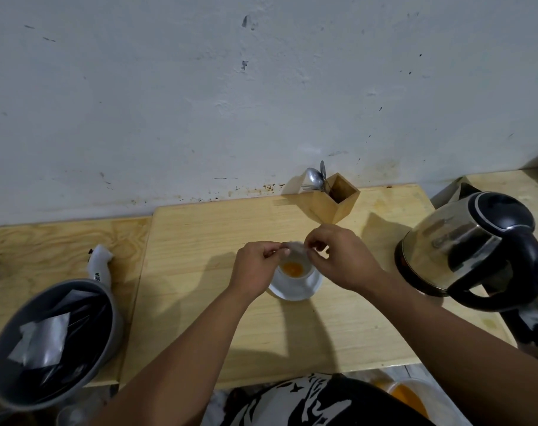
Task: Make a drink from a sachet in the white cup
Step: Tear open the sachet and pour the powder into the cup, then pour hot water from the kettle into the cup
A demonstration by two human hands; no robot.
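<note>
A white cup stands on a white saucer in the middle of the wooden table. Orange powder lies at the bottom of the cup. My left hand and my right hand both pinch a small pale sachet, blurred, held directly above the cup. The left hand covers the cup's left rim.
A steel and black electric kettle stands at the right. A wooden cutlery holder with spoons sits behind the cup by the wall. A grey bin with silver wrappers is at the left, a white object behind it.
</note>
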